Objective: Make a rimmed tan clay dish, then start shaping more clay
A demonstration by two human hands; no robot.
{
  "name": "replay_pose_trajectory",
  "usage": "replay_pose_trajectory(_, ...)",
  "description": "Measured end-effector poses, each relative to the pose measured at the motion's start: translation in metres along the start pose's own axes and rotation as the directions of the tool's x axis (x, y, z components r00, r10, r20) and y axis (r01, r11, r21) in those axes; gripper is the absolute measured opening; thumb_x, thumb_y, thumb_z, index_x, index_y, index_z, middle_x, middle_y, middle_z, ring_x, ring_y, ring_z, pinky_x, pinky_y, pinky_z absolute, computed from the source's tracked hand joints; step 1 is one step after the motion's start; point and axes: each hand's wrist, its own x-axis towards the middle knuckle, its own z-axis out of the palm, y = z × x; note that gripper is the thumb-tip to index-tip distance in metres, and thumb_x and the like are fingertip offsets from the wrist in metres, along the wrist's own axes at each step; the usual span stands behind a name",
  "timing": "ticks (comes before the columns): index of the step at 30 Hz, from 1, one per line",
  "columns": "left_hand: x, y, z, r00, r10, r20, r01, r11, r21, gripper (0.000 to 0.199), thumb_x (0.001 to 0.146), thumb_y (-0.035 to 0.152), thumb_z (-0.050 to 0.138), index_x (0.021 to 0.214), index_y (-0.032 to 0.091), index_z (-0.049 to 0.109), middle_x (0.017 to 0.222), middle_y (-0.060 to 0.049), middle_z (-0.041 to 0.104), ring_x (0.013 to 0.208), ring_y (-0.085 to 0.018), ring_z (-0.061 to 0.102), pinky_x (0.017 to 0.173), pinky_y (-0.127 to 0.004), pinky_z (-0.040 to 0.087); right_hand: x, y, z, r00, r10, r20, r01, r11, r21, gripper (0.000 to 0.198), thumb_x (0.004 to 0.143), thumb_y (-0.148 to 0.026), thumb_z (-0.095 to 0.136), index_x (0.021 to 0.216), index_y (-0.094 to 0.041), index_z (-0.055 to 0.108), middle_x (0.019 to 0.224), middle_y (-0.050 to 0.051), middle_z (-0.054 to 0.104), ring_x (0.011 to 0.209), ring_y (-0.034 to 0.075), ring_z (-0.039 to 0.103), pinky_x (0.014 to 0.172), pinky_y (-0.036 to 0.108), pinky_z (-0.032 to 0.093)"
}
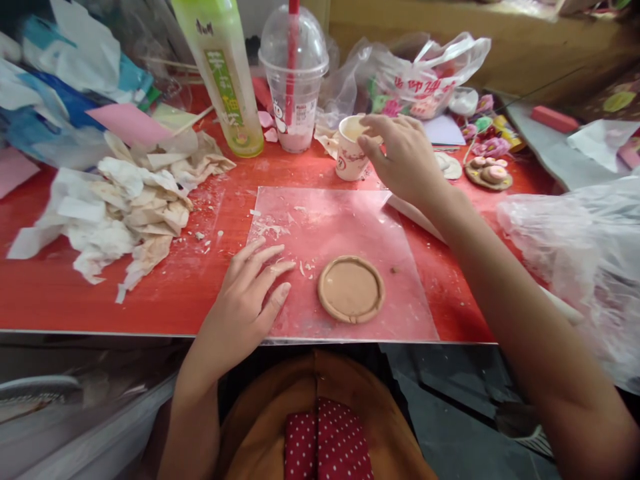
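Observation:
On a clear plastic sheet [340, 220] lies a round, flat brown clay disc with a raised rim [351, 289]. My left hand [253, 287] rests at the sheet's left side, fingers spread and holding nothing, left of the disc. Farther back, my right hand [403, 150] reaches over a small printed paper cup [349, 160]. Its index finger and thumb are at the cup's right rim, slightly apart; the other fingers are partly hidden. A pale stick-like roller [415, 217] lies beneath my right forearm.
Crumpled tissues [135, 207] cover the left side. Behind stand a green-labelled drink bottle [225, 87] and a domed plastic cup with a red straw [296, 93]. A decorated clay piece [489, 173] sits at right, near a white plastic bag [585, 247]. Clay crumbs dot the sheet.

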Motion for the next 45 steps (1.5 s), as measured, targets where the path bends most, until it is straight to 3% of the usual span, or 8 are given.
replay_pose_trajectory(4,0.0,-0.001,0.0,1.0,0.001,-0.003,-0.001,1.0,-0.005,0.028,0.093,0.025,0.04,0.118,0.02,0.052,0.133,-0.006,0.047,0.134,-0.024,0.029,0.112,-0.051,0.029,-0.014,-0.02,-0.022,0.996,-0.042,-0.077,0.046,0.998,0.053,0.032,0.097,-0.039,0.032,0.118,-0.025,0.051,0.109,0.002,0.067,0.111,0.022,0.056,0.099,0.047,0.041)
replay_pose_trajectory(7,-0.001,0.0,0.0,1.0,-0.002,-0.004,0.002,1.0,-0.011,0.028,0.094,0.026,0.039,0.117,0.021,0.053,0.133,-0.006,0.047,0.133,-0.025,0.03,0.111,-0.051,0.029,-0.044,-0.048,-0.037,0.992,-0.123,-0.03,0.126,0.958,0.257,0.031,0.097,-0.033,0.033,0.114,-0.019,0.055,0.105,0.004,0.068,0.106,0.019,0.059,0.095,0.043,0.045)
replay_pose_trajectory(9,-0.001,0.0,0.0,1.0,0.0,-0.006,0.0,1.0,-0.012,0.027,0.094,0.027,0.039,0.117,0.02,0.053,0.133,-0.006,0.047,0.133,-0.025,0.03,0.111,-0.051,0.029,-0.069,-0.066,-0.042,0.959,-0.272,0.074,0.213,0.872,0.441,0.03,0.097,-0.029,0.033,0.114,-0.019,0.056,0.092,0.002,0.071,0.096,0.016,0.063,0.098,0.042,0.044)
replay_pose_trajectory(16,-0.001,0.002,0.0,1.0,0.013,-0.021,-0.014,1.0,0.0,0.028,0.095,0.025,0.038,0.116,0.017,0.054,0.132,-0.008,0.048,0.133,-0.023,0.029,0.112,-0.047,0.029,-0.124,-0.092,-0.041,0.851,-0.485,0.2,0.239,0.697,0.676,0.036,0.098,-0.03,0.028,0.124,-0.018,0.05,0.119,0.007,0.064,0.122,0.017,0.049,0.108,0.043,0.035)
replay_pose_trajectory(20,-0.001,0.002,0.0,1.0,0.016,-0.024,-0.016,1.0,-0.014,0.029,0.094,0.023,0.039,0.117,0.016,0.055,0.131,-0.008,0.048,0.134,-0.023,0.028,0.113,-0.046,0.028,-0.128,-0.092,-0.042,0.85,-0.503,0.157,0.253,0.651,0.716,0.036,0.098,-0.03,0.029,0.124,-0.015,0.05,0.117,0.01,0.063,0.121,0.018,0.049,0.109,0.045,0.032)
replay_pose_trajectory(26,-0.001,0.002,-0.001,1.0,0.021,-0.023,-0.021,1.0,-0.003,0.029,0.095,0.024,0.038,0.117,0.017,0.054,0.132,-0.007,0.048,0.133,-0.023,0.029,0.112,-0.047,0.029,-0.127,-0.094,-0.038,0.861,-0.474,0.181,0.265,0.724,0.638,0.04,0.098,-0.034,0.027,0.128,-0.016,0.046,0.119,0.01,0.063,0.123,0.019,0.048,0.108,0.045,0.033)
replay_pose_trajectory(34,-0.002,0.0,0.0,0.997,0.059,-0.041,-0.058,0.998,0.007,0.028,0.095,0.024,0.038,0.116,0.015,0.054,0.13,-0.008,0.049,0.132,-0.024,0.03,0.112,-0.046,0.029,-0.129,-0.091,-0.052,0.844,-0.499,0.195,0.181,0.608,0.773,0.042,0.097,-0.037,0.027,0.125,-0.015,0.05,0.12,0.01,0.062,0.123,0.018,0.049,0.111,0.041,0.028)
replay_pose_trajectory(45,-0.002,-0.001,0.002,0.997,0.057,-0.054,-0.057,0.998,0.0,0.029,0.094,0.024,0.041,0.116,0.013,0.057,0.13,-0.009,0.049,0.131,-0.024,0.031,0.114,-0.043,0.027,-0.132,-0.08,-0.051,0.841,-0.485,0.239,0.124,0.604,0.787,0.043,0.098,-0.038,0.026,0.13,-0.019,0.048,0.126,0.006,0.06,0.126,0.016,0.047,0.114,0.035,0.024)
